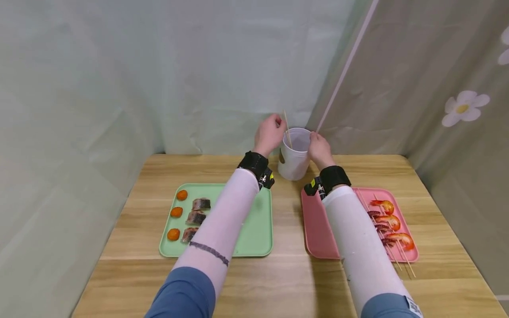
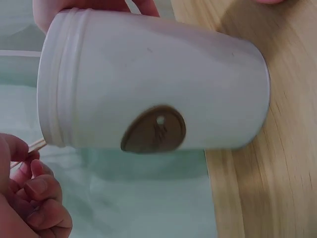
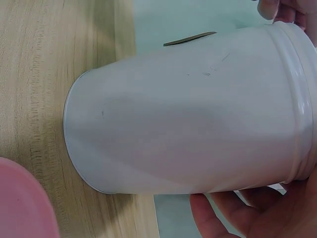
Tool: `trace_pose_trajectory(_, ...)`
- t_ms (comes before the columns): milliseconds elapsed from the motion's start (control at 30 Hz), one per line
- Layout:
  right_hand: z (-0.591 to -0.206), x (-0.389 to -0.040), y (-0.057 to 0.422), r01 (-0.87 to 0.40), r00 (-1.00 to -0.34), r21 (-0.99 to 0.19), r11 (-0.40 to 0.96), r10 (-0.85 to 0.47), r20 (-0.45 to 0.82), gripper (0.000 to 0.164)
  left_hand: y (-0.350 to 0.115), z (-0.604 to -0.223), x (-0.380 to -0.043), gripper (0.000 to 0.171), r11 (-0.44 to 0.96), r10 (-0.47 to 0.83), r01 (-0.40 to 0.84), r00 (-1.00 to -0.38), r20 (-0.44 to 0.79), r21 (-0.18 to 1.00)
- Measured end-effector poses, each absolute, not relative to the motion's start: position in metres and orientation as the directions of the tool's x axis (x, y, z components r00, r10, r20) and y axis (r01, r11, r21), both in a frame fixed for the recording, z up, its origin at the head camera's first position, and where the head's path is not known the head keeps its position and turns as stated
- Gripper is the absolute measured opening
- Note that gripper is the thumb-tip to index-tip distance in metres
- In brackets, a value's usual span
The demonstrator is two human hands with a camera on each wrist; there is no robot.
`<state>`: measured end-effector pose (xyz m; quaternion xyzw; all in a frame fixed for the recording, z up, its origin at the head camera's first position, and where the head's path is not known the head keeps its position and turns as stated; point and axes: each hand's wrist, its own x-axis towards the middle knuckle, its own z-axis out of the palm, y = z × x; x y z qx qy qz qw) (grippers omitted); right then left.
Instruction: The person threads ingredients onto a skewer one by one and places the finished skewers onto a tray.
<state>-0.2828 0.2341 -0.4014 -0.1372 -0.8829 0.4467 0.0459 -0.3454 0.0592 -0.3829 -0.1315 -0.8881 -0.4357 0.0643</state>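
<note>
Left hand: on my feed the left hand (image 1: 270, 133) is at the left of the tub's mouth, its fingertips pinching a thin pale wooden skewer (image 1: 287, 128).
Skewer: leans at the tub's left rim, upper end above the mouth, lower part inside. I cannot tell whether its tip touches the bottom.
Right hand: the right hand (image 1: 320, 150) grips the opposite, right side of the rim. The hands are apart, with the tub between them.
Tub: white, round, smooth-walled tub (image 1: 292, 164), upright on the table; a brown teardrop-shaped emblem (image 2: 156, 130) sits on its left side.
Wrists: black strap-on bands with cameras, just nearer me than the tub.
Pink tray: pink rectangular tray (image 1: 318, 234), nearer me than the tub and to its right. On it I log orange-red curled shrimp (image 1: 391, 222) beside dark reddish pieces (image 1: 382, 228), with thin wooden sticks (image 1: 408, 263) running past the near edge.
Green tray: pale green rectangular tray (image 1: 256, 229), nearer me and left of the tub; three orange round pieces (image 1: 176, 212) and dark-skinned chunks (image 1: 195, 217), partly behind the left sleeve.
Table: light wood-grain tabletop (image 1: 286, 282) under the tub and trays.
Backdrop: pale green sheet (image 1: 222, 66) behind the tub; brownish sheet (image 1: 366, 88) to its right.
</note>
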Motion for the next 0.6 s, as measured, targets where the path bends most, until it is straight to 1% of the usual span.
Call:
trace_pose_trajectory(100, -0.402, -0.283, 0.234, 0.199, -0.957, -0.804, 0.561, 0.287, -0.038, 0.062, 0.055, -0.382, -0.345, 0.021, 0.592, 0.197, 0.299, -0.954, 0.226, 0.749)
trace_pose_trajectory(300, -0.403, -0.286, 0.233, 0.192, -0.962, -0.793, 0.578, 0.272, -0.035, 0.061, 0.046, -0.383, -0.341, 0.026, 0.561, 0.236, 0.322, -0.945, 0.226, 0.763)
trace_pose_trajectory(367, -0.403, -0.287, 0.234, 0.195, -0.962, -0.792, 0.578, 0.268, -0.041, 0.062, 0.045, -0.384, -0.339, 0.027, 0.511, 0.240, 0.341, -0.938, 0.250, 0.789)
trace_pose_trajectory(500, -0.403, -0.288, 0.237, 0.203, -0.962, -0.800, 0.565, 0.269, -0.054, 0.063, 0.045, -0.383, -0.330, 0.032, 0.346, 0.216, 0.383, -0.921, 0.324, 0.857)
trace_pose_trajectory(600, -0.402, -0.289, 0.241, 0.202, -0.962, -0.802, 0.562, 0.268, -0.055, 0.063, 0.045, -0.381, -0.321, 0.035, 0.246, 0.183, 0.424, -0.904, 0.388, 0.872)
